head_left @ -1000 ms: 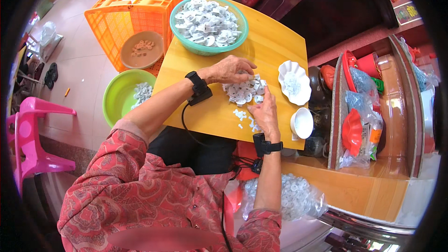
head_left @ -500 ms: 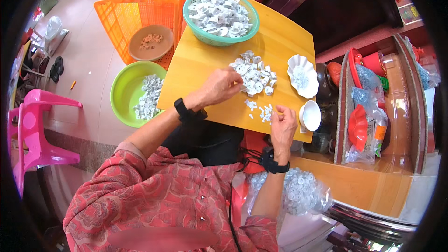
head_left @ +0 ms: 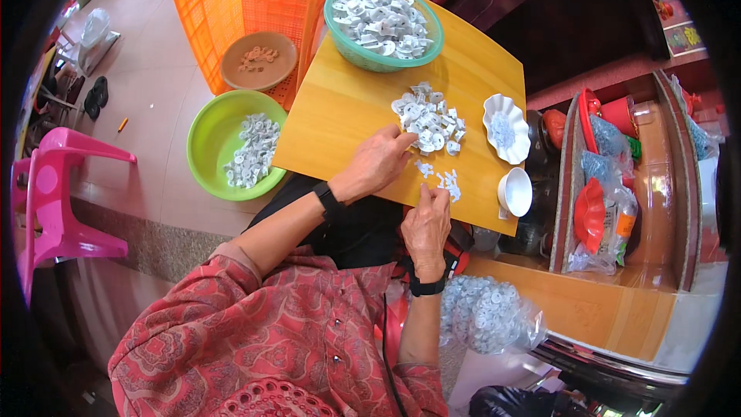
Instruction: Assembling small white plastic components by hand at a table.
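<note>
Here, in the head view, your left hand [head_left: 378, 162] and right hand [head_left: 427, 228] have bent fingers; whether they pinch anything, I can't tell. Rounded white plastic pieces [head_left: 432, 117] heap beyond your left fingertips, knobbly white pegs [head_left: 450, 183] beside your right.

Steeply down we look, left fisheye of the head-worn pair, out over the patterned red shirt [head_left: 255, 332] along the bottom! Left hand [head_left: 378, 161] and right hand [head_left: 427, 225] sit near, around mid-frame, the yellow tabletop [head_left: 336, 108] beyond; pink plastic chair [head_left: 96, 245] and tiled floor [head_left: 158, 54] bend leftward against the dark round rim.
</note>
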Demonstrator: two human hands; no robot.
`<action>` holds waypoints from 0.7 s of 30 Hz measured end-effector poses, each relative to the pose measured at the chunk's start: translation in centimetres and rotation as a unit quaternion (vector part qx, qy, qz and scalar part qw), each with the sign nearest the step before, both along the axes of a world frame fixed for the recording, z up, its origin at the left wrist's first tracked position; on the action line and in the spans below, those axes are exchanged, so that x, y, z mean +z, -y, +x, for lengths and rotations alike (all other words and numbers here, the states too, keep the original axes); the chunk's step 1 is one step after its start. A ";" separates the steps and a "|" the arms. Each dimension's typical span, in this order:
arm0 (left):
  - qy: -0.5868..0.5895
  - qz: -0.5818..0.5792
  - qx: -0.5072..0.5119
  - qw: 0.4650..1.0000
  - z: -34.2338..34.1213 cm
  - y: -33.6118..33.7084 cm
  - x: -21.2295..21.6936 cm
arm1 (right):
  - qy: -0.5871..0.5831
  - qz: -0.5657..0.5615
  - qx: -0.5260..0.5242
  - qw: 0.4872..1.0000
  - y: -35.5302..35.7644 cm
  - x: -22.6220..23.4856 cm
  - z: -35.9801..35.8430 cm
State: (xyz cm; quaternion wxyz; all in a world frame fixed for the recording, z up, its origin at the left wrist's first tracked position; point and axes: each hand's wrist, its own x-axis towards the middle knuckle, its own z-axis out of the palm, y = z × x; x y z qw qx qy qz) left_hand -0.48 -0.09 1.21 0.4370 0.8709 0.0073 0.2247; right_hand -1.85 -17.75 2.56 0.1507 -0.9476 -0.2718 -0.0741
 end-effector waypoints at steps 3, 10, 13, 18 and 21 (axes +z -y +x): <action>-0.006 0.016 0.005 1.000 1.1 0.4 -0.4 | 0.002 -0.010 0.003 1.000 -0.2 0.0 -0.4; 0.005 0.056 0.023 0.998 1.4 0.4 -1.9 | 0.065 0.022 0.005 0.998 0.0 -1.0 -1.4; 0.024 0.040 0.020 0.999 1.0 0.2 -2.4 | 0.096 0.034 0.003 0.995 0.2 -2.0 -1.4; 0.064 -0.103 0.012 0.993 -0.2 -0.5 -2.6 | 0.098 0.068 -0.022 0.993 0.0 -1.9 -1.8; -0.003 -0.271 -0.054 0.961 -1.4 -1.3 -2.6 | 0.017 0.175 -0.070 0.982 0.0 -1.6 -2.1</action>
